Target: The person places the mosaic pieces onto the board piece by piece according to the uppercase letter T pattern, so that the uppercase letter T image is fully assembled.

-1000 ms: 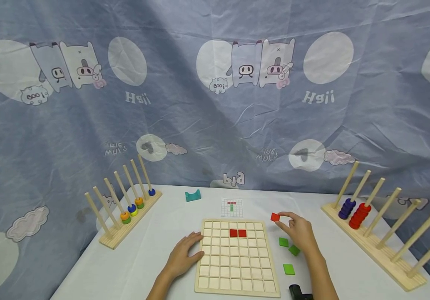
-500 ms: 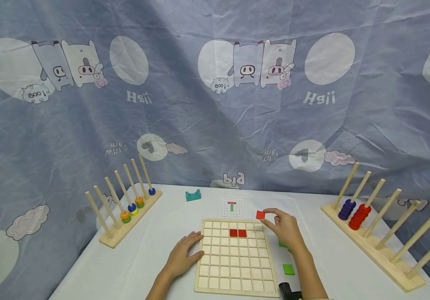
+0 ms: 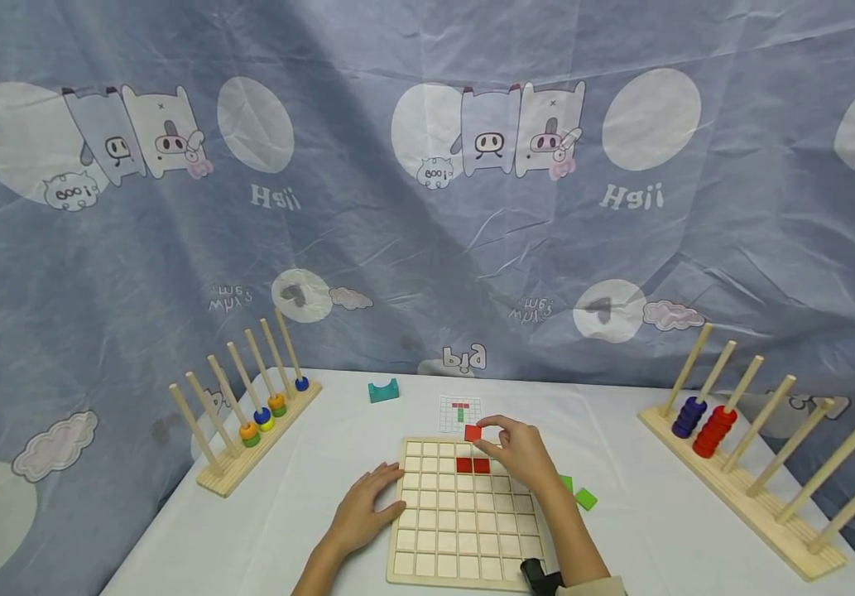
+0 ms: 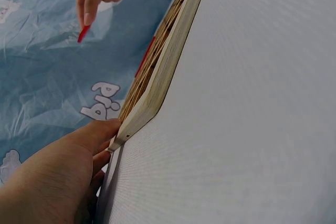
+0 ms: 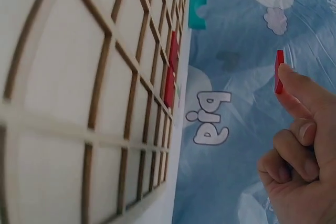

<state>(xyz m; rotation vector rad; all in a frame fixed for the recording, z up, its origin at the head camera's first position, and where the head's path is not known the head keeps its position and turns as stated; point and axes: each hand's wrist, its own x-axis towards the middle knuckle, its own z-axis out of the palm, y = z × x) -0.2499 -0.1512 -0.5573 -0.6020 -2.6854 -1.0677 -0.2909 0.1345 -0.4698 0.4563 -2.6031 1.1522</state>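
My right hand [image 3: 520, 454] pinches a red square tile [image 3: 473, 433] between thumb and forefinger, above the far edge of a wooden grid board [image 3: 434, 520]. In the right wrist view the held tile [image 5: 279, 72] stands edge-on at the fingertips, apart from the board. Two red tiles [image 3: 464, 465] lie side by side in cells of the board's second row. My left hand [image 3: 362, 508] rests against the board's left edge; in the left wrist view its thumb touches the board's corner. Behind the board lies a pattern card [image 3: 451, 418] with a red and green T, partly behind the held tile.
Green tiles [image 3: 586, 499] lie right of the board, partly hidden by my right forearm. A teal notched block [image 3: 383, 391] is at the back. Pegged racks with coloured rings stand at left [image 3: 228, 483] and right [image 3: 762, 515]. A patterned cloth [image 3: 367, 207] hangs behind the table.
My right hand has carried the red tile leftward, from right of the board to over its far edge. The left hand has stayed at the board's left edge.
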